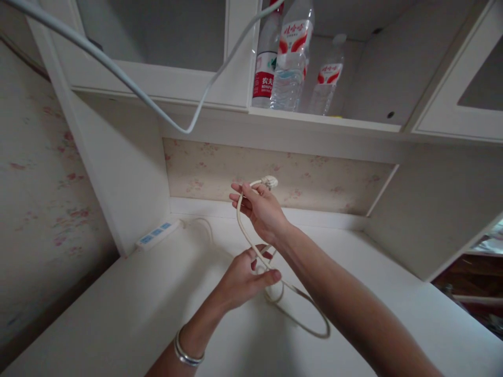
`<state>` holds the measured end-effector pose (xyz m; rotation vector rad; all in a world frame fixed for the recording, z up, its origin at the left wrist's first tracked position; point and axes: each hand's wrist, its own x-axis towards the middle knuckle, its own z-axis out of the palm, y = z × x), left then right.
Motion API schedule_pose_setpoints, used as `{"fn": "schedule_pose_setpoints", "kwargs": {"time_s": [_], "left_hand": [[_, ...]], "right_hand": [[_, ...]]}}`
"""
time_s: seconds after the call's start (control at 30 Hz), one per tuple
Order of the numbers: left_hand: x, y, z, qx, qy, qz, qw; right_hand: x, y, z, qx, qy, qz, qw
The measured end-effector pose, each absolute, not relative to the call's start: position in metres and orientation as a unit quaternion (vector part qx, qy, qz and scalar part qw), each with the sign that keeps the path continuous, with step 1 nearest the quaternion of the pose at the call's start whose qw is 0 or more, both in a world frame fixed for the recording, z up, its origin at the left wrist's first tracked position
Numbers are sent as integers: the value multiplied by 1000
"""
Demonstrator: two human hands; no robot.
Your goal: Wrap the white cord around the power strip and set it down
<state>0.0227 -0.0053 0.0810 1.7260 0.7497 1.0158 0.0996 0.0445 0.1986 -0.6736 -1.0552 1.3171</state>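
Note:
A cream power cord [244, 230] runs through both hands in loose loops, above a white desktop [338, 277]. My right hand [262, 208] pinches it between thumb and fingers a little below its plug [269, 181], which sticks out beyond the fingertips near the back wall. Lower and to the left, my left hand [245, 277], with a silver bangle on the wrist, is curled around the crossing strands, its thumb standing off. One large loop hangs to the right, under my right forearm. Part of the cord is hidden behind the left fingers.
At the back left of the desktop lies a white power strip [157, 234] with blue sockets and a cord trailing right. Several plastic bottles [293, 63] stand on the shelf above. A pale cable [129, 84] hangs across the cabinet. Side panels flank the desktop.

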Motion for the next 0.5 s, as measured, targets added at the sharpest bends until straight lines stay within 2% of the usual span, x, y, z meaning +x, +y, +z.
{"fn": "schedule_pose_setpoints", "kwargs": {"time_s": [0.13,0.23,0.5], "left_hand": [[26,-9,86,687,300,416,514],[21,-10,86,690,316,426,494],[3,-2,77,749,413,479,199]], "right_hand": [[103,64,201,-330,-479,504,639],[121,79,197,-395,-487,475,618],[191,100,153,-594,-466,491,434]]}}
